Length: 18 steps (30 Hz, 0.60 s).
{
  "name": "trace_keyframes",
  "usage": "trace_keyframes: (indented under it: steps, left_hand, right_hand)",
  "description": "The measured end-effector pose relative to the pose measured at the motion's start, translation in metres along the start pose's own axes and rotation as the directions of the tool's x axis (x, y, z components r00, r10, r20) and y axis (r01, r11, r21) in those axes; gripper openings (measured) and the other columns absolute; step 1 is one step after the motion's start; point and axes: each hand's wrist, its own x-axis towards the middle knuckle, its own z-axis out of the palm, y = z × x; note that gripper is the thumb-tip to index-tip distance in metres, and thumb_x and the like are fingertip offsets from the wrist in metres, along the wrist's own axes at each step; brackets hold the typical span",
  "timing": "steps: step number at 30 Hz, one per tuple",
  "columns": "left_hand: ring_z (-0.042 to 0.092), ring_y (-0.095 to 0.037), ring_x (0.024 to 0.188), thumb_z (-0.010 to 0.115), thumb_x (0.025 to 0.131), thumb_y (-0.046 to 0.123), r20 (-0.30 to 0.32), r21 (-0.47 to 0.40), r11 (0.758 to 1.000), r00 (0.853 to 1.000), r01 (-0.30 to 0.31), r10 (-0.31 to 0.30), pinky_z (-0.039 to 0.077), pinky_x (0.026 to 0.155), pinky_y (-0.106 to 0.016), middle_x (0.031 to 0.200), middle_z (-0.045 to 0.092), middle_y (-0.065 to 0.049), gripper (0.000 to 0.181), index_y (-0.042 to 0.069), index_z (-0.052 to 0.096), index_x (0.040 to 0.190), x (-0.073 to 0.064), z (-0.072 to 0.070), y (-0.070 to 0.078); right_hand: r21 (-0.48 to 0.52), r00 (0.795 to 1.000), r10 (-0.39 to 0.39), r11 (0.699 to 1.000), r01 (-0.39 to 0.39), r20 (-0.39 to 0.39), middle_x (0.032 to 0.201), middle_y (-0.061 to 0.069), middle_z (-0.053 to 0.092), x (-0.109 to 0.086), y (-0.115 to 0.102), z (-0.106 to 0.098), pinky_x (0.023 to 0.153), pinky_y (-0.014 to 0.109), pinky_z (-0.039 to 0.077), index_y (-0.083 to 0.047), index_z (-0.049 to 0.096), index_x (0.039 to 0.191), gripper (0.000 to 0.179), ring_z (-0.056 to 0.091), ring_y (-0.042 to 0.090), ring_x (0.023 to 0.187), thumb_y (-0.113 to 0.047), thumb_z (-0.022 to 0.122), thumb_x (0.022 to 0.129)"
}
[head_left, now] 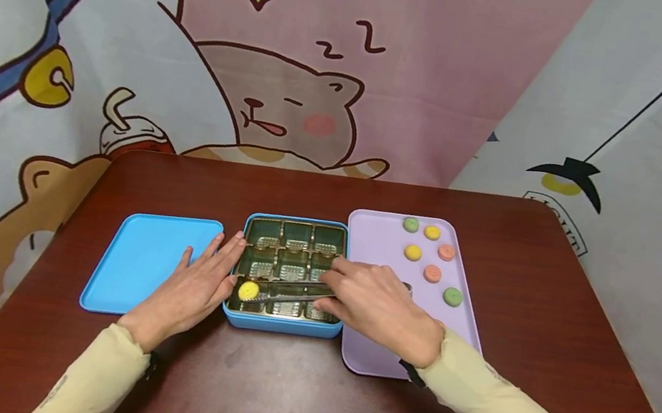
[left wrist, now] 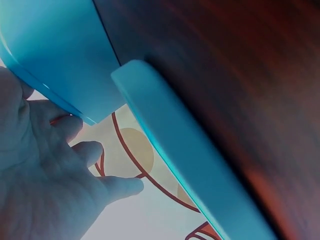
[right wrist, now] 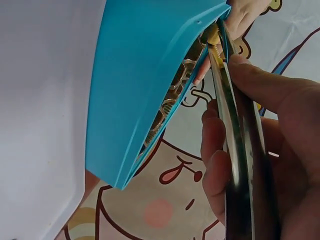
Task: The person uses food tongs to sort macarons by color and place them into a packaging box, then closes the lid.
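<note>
A blue box (head_left: 286,327) with a gold divided insert sits at the table's middle. My left hand (head_left: 194,293) rests against its left side with the fingers straight, fingertips at the rim. In my right hand (head_left: 383,308) I grip a pair of metal tongs (right wrist: 255,170), which reach leftward across the box. At their tips is a round yellow macaron-like piece (head_left: 249,290), at the front-left compartment. Whether it touches the compartment floor I cannot tell. In the right wrist view, thumb and fingers press the tongs' arms from both sides.
To the right, a lilac tray (head_left: 377,243) carries several small round pieces: green (head_left: 452,296), yellow (head_left: 412,253) and pink (head_left: 432,274). A flat blue lid (head_left: 139,270) lies left of the box, partly under my left forearm's line. A printed curtain (head_left: 430,71) hangs behind the table.
</note>
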Motion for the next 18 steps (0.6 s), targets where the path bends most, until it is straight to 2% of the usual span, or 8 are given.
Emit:
trace_keyframes:
  steps: [9,14,18]
  left_hand:
    - [0.013,-0.036,0.158,0.033,0.114,0.036,-0.013,0.001,1.000,1.000,-0.006,0.006,0.013,0.116,-0.075,0.174,0.013,-0.003,0.060,0.009,0.021,0.166,0.002,0.002,0.001]
    - [0.012,-0.035,0.158,0.035,0.114,0.036,-0.008,-0.006,1.000,1.000,0.004,-0.004,0.013,0.117,-0.074,0.174,0.012,-0.003,0.061,0.009,0.020,0.166,0.002,0.002,0.002]
    - [0.011,-0.036,0.158,0.035,0.114,0.037,0.000,-0.009,1.000,1.000,0.009,-0.009,0.012,0.116,-0.075,0.174,0.010,-0.004,0.062,0.009,0.018,0.167,0.000,0.002,0.002]
  right_hand:
    - [0.010,0.999,0.000,1.000,-0.001,0.041,0.078,-0.005,0.055,0.002,0.000,-0.006,0.051,0.035,0.050,-0.019,0.074,0.087,0.026,0.059,0.015,0.064,-0.044,0.081,0.088]
    - [0.059,1.000,0.014,0.998,-0.014,0.003,0.087,-0.005,0.060,-0.008,0.005,-0.009,0.056,0.031,0.051,-0.014,0.077,0.103,0.032,0.059,0.011,0.070,-0.042,0.081,0.089]
    - [0.125,0.999,0.035,0.992,-0.031,-0.032,0.094,-0.005,0.061,-0.023,0.011,-0.013,0.058,0.025,0.048,-0.011,0.076,0.112,0.032,0.056,0.007,0.071,-0.035,0.080,0.091]
